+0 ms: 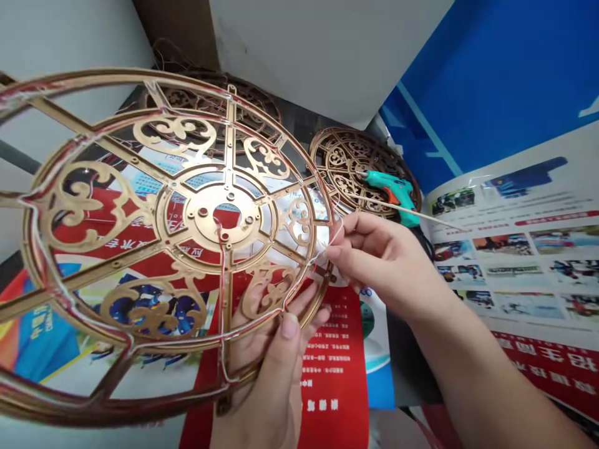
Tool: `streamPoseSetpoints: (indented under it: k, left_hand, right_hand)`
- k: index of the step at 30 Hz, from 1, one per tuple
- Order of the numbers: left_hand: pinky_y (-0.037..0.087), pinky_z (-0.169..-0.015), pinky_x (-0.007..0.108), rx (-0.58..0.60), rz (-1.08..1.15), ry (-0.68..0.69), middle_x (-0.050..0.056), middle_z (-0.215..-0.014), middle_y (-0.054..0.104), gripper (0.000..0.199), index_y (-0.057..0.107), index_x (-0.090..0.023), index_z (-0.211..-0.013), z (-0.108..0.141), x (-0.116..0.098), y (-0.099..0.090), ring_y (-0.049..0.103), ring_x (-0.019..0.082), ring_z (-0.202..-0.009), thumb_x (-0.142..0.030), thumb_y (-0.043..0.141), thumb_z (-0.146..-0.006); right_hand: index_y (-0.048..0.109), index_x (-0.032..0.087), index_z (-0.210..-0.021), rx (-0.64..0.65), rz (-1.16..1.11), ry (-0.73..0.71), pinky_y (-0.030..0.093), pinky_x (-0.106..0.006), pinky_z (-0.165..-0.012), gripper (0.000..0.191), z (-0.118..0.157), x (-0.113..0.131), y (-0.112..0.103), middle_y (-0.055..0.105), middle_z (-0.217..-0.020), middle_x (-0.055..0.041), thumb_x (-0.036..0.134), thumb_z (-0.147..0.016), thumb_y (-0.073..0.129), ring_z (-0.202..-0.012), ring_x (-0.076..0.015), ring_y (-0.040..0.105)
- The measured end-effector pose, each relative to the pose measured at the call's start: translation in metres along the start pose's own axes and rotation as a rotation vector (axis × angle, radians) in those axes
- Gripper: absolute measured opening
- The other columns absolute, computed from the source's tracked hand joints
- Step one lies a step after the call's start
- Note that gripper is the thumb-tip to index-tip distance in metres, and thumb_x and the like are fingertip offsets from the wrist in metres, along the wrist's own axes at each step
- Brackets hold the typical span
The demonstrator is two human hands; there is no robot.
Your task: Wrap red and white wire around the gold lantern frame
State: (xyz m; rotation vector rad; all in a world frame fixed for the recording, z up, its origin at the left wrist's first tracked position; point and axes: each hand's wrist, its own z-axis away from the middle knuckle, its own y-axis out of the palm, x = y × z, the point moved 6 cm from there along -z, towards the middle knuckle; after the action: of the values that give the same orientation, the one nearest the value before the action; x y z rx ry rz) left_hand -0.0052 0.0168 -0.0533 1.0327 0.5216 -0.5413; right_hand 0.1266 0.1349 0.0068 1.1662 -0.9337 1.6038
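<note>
Round metal frame (238,236), gold-coloured, with spokes and scrollwork panels, is held up tilted over the tabletop, filling the left and centre of the view. Its left edge runs out of view.

Left hand (269,380): closed on the lower right part of the frame; thumb on the near face, other fingers behind, seen through the openings.

Right hand (381,255): thumb and index finger pinched together on a thin wire (319,254) at the frame's right edge. Whether the fingertips also touch the metal, cannot tell. The two hands are near each other but apart.

Red and white strands run along the rings and down one spoke to the near rim.

Beyond the right hand: a second frame (337,156) lies flat, a teal glue gun (395,190) resting on it. A pale thin stick (428,217) passes across the gun's handle. Further frames (255,93) lie behind, partly hidden.

Below: a red leaflet (334,349) and other printed sheets. At right: a printed page (515,209) with photo rows, next to a blue panel (505,81).
</note>
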Motion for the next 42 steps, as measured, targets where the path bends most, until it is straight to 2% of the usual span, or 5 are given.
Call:
streamPoseSetpoints:
  k: [5, 10, 17, 21, 42]
  left_hand:
    - [0.067, -0.102, 0.039, -0.006, 0.066, 0.057, 0.000, -0.129, 0.078, 0.030, 0.072, -0.037, -0.124, 0.000, -0.002, 0.004, 0.074, 0.027, -0.124, -0.030, 0.078, -0.095]
    - [0.070, -0.093, 0.042, -0.092, 0.068, 0.053, 0.005, -0.135, 0.075, 0.025, 0.075, -0.030, -0.118, 0.002, -0.009, 0.010, 0.074, 0.031, -0.124, -0.027, 0.079, -0.094]
    - [0.065, -0.102, 0.046, 0.020, 0.105, 0.059, 0.009, -0.148, 0.068, 0.046, 0.064, -0.036, -0.143, 0.003, -0.014, 0.019, 0.067, 0.032, -0.134, -0.025, 0.073, -0.099]
    - [0.066, -0.102, 0.047, 0.036, 0.113, 0.071, 0.010, -0.145, 0.070, 0.043, 0.067, -0.033, -0.140, 0.004, -0.013, 0.018, 0.069, 0.033, -0.131, -0.024, 0.072, -0.099]
    - [0.051, -0.123, 0.046, -0.007, -0.135, 0.020, 0.005, -0.140, 0.073, 0.028, 0.077, -0.029, -0.124, 0.005, 0.003, -0.015, 0.058, 0.031, -0.145, -0.033, 0.077, -0.096]
  right_hand:
    - [0.063, 0.018, -0.083, -0.124, 0.105, -0.106, 0.040, -0.020, -0.043, 0.020, 0.001, 0.005, -0.010, 0.060, -0.065, 0.0037, 0.024, -0.082, 0.082, -0.049, -0.0069, 0.050]
    - [0.062, 0.021, -0.089, -0.341, 0.379, -0.462, 0.041, -0.025, -0.045, 0.013, 0.015, 0.030, -0.021, 0.063, -0.072, -0.0003, 0.022, -0.091, 0.074, -0.056, -0.0110, 0.055]
    - [0.072, 0.016, -0.103, -0.002, 1.113, -1.010, 0.048, -0.033, -0.062, 0.008, 0.049, 0.053, 0.010, 0.070, -0.080, -0.0037, 0.015, -0.096, 0.068, -0.070, -0.0151, 0.063]
    - [0.073, 0.012, -0.111, 0.011, 1.177, -1.152, 0.045, -0.035, -0.060, 0.019, 0.055, 0.038, 0.013, 0.070, -0.079, -0.0042, 0.013, -0.093, 0.072, -0.068, -0.0165, 0.060]
    - [0.072, 0.013, -0.115, 0.002, 1.125, -1.152, 0.051, -0.034, -0.061, 0.031, 0.051, 0.025, 0.015, 0.076, -0.085, -0.0079, 0.004, -0.086, 0.073, -0.070, -0.0181, 0.067]
